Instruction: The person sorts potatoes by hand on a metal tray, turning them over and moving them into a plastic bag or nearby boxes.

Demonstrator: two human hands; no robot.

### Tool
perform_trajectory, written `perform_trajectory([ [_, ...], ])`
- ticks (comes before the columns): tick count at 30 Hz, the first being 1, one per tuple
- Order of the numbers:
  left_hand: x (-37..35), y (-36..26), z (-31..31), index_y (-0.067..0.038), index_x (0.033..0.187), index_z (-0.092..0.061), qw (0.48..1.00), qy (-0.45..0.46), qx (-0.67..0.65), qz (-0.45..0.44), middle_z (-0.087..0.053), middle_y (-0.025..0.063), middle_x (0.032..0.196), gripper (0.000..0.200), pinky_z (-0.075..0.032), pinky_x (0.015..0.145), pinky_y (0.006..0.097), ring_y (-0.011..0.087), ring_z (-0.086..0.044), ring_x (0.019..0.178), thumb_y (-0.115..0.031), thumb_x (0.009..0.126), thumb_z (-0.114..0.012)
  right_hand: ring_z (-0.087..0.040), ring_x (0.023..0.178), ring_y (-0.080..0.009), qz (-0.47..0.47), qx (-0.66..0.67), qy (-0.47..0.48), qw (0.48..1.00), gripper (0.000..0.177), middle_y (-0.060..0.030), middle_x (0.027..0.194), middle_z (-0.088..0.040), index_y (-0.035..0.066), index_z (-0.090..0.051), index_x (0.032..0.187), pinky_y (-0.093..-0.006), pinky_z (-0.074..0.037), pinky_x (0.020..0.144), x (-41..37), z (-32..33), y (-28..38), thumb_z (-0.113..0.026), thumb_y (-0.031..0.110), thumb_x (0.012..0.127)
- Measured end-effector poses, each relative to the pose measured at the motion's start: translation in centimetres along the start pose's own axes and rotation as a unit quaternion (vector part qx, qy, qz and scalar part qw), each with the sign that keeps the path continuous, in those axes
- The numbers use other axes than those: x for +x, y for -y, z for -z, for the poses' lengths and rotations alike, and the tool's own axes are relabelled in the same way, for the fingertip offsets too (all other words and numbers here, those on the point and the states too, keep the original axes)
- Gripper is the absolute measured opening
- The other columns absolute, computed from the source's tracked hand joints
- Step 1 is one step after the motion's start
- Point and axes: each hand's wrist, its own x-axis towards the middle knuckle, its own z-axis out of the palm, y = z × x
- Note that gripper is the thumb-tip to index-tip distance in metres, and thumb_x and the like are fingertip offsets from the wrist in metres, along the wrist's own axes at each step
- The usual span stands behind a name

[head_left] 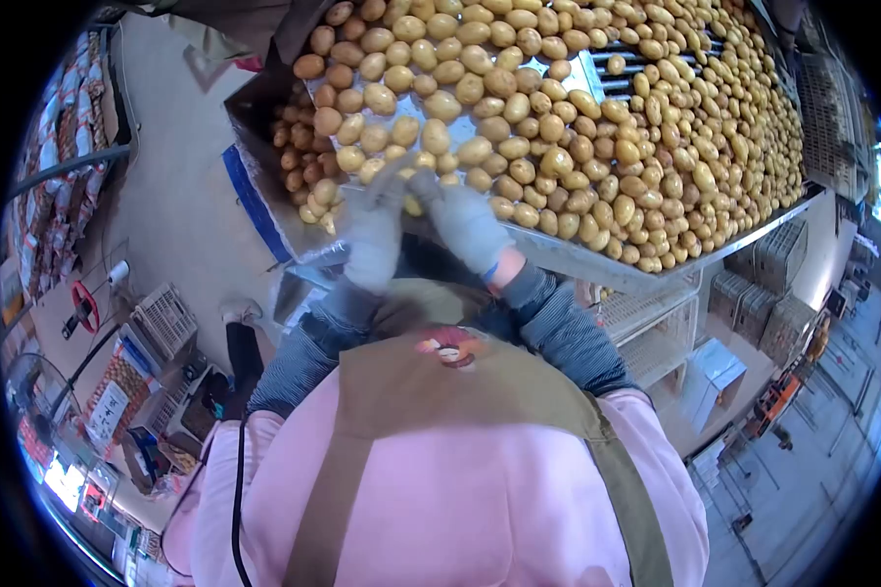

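Many yellow-brown potatoes [558, 161] cover a metal sorting table [597, 256] in front of me. Both hands wear pale gloves and meet at the near left edge of the table. My left hand [374, 230] points forward, its fingers blurred. Beside it on the right, my right hand [463, 217] reaches inward, fingertips close to the left ones. A potato [413, 205] shows between the two hands; whether either hand grips it is unclear. To the left of my hands, more potatoes [308, 147] lie in a dark-sided container [255, 108].
Stacked crates [765, 293] and a blue-white box [712, 377] stand at the right. Wire-sided crates [646, 342] are under the table. Filled sacks [64, 166] lie on a rack at the far left. A person's shoe [242, 311] shows on the floor at left.
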Motion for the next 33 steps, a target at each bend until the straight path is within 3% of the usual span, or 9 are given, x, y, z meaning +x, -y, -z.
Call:
perform_trajectory([
  [3, 2.1, 1.5, 4.1, -0.002, 0.141, -0.050, 0.996, -0.025, -0.088, 0.007, -0.061, 0.0134, 0.127, 0.041, -0.054, 0.087, 0.0320, 0.0200, -0.061, 0.110, -0.023, 0.106, -0.048, -0.063, 0.084, -0.0443, -0.055, 0.136, -0.201, 0.968, 0.030, -0.0248, 0.086, -0.065, 0.001, -0.062, 0.094, -0.0536, -0.049, 0.076, 4.1, 5.8, -0.1, -0.058, 0.031, 0.096],
  [5, 3.3, 1.9, 6.9, -0.001, 0.143, -0.046, 0.966, -0.069, -0.238, 0.072, -0.058, 0.0137, 0.129, 0.044, -0.056, 0.076, 0.0302, 0.0183, -0.063, 0.106, -0.026, 0.106, -0.044, -0.058, 0.102, -0.0382, -0.043, -0.084, -0.296, 0.951, 0.030, -0.0195, 0.108, -0.063, 0.006, -0.061, 0.108, -0.0481, -0.047, 0.086, 8.0, 9.5, -3.3, -0.066, 0.028, 0.089],
  [11, 8.3, 4.4, 9.4, -0.002, 0.110, -0.068, 0.983, -0.125, -0.047, 0.127, -0.066, 0.0052, 0.090, 0.033, -0.048, 0.060, 0.0248, 0.0084, -0.059, 0.073, -0.031, 0.102, -0.057, -0.051, 0.115, -0.0333, 0.037, -0.228, -0.181, 0.956, 0.053, -0.0072, 0.126, -0.055, 0.018, -0.064, 0.120, -0.0432, -0.045, 0.098, 9.0, 2.4, -3.0, -0.071, 0.008, 0.069],
  [17, 10.2, 7.2, 11.3, 0.002, 0.113, -0.068, 0.974, -0.212, 0.052, -0.061, -0.073, 0.0120, 0.091, 0.024, -0.054, 0.074, 0.0314, 0.0196, -0.068, 0.082, -0.014, 0.099, -0.058, -0.058, 0.114, -0.0245, 0.016, 0.171, -0.077, 0.982, 0.042, -0.0080, 0.123, -0.064, 0.010, -0.062, 0.129, -0.0382, -0.049, 0.098, 8.1, 2.6, -4.9, -0.067, 0.007, 0.087],
  [19, 9.4, 4.6, 10.3, 0.002, 0.120, -0.066, 0.938, -0.228, 0.193, -0.174, -0.072, 0.0159, 0.105, 0.027, -0.053, 0.085, 0.0338, 0.0221, -0.068, 0.096, -0.011, 0.097, -0.057, -0.060, 0.116, -0.0207, -0.116, 0.562, 0.008, 0.819, 0.042, -0.0089, 0.129, -0.064, 0.004, -0.058, 0.137, -0.0335, -0.049, 0.099, 7.0, 6.5, -1.8, -0.063, 0.009, 0.096],
  [24, 6.2, -2.5, 5.0, -0.009, 0.136, -0.060, 0.990, -0.029, 0.109, -0.081, -0.062, 0.0130, 0.128, 0.040, -0.046, 0.100, 0.0340, 0.0229, -0.060, 0.116, -0.014, 0.097, -0.064, -0.061, 0.114, -0.0173, -0.069, 0.722, 0.037, 0.687, 0.041, -0.0095, 0.132, -0.063, -0.002, -0.057, 0.138, -0.0295, -0.052, 0.093, 6.0, 7.6, 0.6, -0.058, 0.017, 0.102],
  [26, 5.5, -2.9, 2.7, -0.009, 0.136, -0.059, 0.941, 0.033, 0.228, -0.246, -0.062, 0.0114, 0.126, 0.040, -0.049, 0.094, 0.0320, 0.0186, -0.060, 0.111, -0.015, 0.097, -0.065, -0.064, 0.107, -0.0165, 0.000, 0.441, 0.087, 0.893, 0.035, -0.0092, 0.121, -0.069, -0.001, -0.063, 0.130, -0.0305, -0.052, 0.089, 6.2, 7.8, 0.6, -0.058, 0.020, 0.103],
  [31, 4.7, 0.2, 5.3, -0.007, 0.125, -0.065, 0.998, -0.020, 0.060, -0.031, -0.068, 0.0137, 0.113, 0.030, -0.052, 0.090, 0.0341, 0.0256, -0.065, 0.103, -0.017, 0.097, -0.063, -0.069, 0.085, -0.0363, -0.078, 0.072, -0.009, 0.994, 0.032, -0.0194, 0.091, -0.071, 0.002, -0.072, 0.103, -0.0435, -0.053, 0.081, 8.7, 7.3, 0.8, -0.057, 0.030, 0.101],
  [33, 5.7, 5.4, 8.2, -0.007, 0.121, -0.067, 0.994, -0.097, 0.057, 0.018, -0.067, 0.0173, 0.116, 0.029, -0.053, 0.089, 0.0368, 0.0330, -0.066, 0.104, -0.017, 0.095, -0.062, -0.063, 0.110, -0.0402, 0.044, -0.053, -0.150, 0.986, 0.044, -0.0202, 0.114, -0.069, 0.011, -0.065, 0.127, -0.0484, -0.049, 0.093, 12.9, 6.8, -1.7, -0.061, 0.040, 0.094],
])
